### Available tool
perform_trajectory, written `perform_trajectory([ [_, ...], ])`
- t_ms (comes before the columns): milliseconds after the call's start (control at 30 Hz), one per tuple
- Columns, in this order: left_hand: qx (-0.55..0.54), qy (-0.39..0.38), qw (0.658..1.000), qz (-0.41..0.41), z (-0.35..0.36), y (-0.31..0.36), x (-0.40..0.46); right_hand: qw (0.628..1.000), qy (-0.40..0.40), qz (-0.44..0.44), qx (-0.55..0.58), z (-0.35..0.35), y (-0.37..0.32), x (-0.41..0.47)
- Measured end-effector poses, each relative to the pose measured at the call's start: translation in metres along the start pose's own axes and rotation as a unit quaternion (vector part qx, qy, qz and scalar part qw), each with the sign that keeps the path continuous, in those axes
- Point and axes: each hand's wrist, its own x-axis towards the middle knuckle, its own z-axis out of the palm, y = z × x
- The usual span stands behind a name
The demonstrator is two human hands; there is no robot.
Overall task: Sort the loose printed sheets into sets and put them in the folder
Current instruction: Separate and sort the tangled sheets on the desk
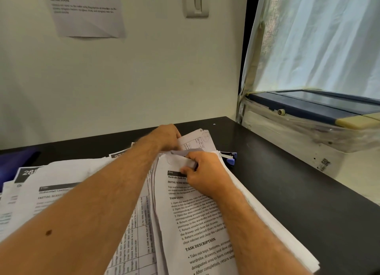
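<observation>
On black desk [277,172]: creased printed sheets [197,219] stacked; left hand [166,138], right hand [202,172] pinch top corners.

Brightness: moderate and even indoors, with a warm, yellowish cast on the wall [144,73].
Source: daylight through the pale curtain [320,40] at upper right, the brightest area, slightly washed out.
Shadows: soft; a dim patch in the left corner of the counter [287,184].
Glare: faint sheen on the dark counter near its far edge.
Blur: the taped notice [86,11] on the wall is unreadable; print near the lower edge is sharper.
Distortion: wide-angle bending of straight lines toward the edges.
</observation>
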Motion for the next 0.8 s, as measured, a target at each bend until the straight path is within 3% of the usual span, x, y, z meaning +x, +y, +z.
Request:
perform_trajectory([
  [200, 0.018, 0.051, 0.998, -0.014, -0.001, -0.009, -0.002, 1.0, -0.01, -0.004, -0.004, 0.0, -0.001, 0.0],
  [333, 0.03, 0.016, 0.999, 0.014, -0.01, -0.012, -0.003, 1.0, -0.011, -0.004, -0.01, 0.001, -0.001, 0.0],
  [433, 0.025, 0.082, 0.996, 0.023, -0.017, -0.012, -0.006, 1.0, 0.0, 0.0, -0.015, 0.002, -0.001, 0.0],
  [567, -0.066, 0.193, 0.979, 0.032, -0.033, -0.013, -0.008, 1.0, 0.024, -0.005, -0.019, 0.002, -0.002, 0.0],
  [800, -0.037, 0.206, 0.974, 0.087, -0.069, -0.017, -0.031, 0.994, 0.05, -0.057, -0.072, -0.021, -0.022, 0.001],
])
